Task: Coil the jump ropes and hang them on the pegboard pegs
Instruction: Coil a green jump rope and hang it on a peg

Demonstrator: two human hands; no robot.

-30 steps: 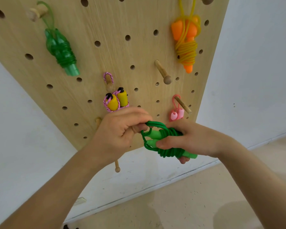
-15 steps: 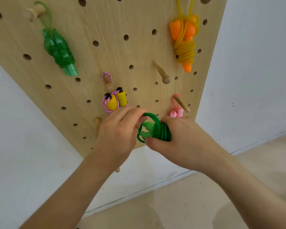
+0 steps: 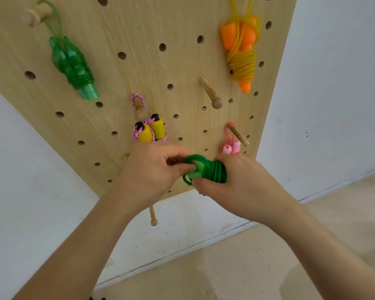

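Against pegboard (image 3: pixel 182 61), grips green coiled rope (image 3: pixel 214 172) with right hand (image 3: pixel 243 187), pinches its loop (image 3: pixel 195 158) with left hand (image 3: pixel 152 169); may unravel from any slackened grip

No text, label, brand, number or sign can be read anywhere in the view.
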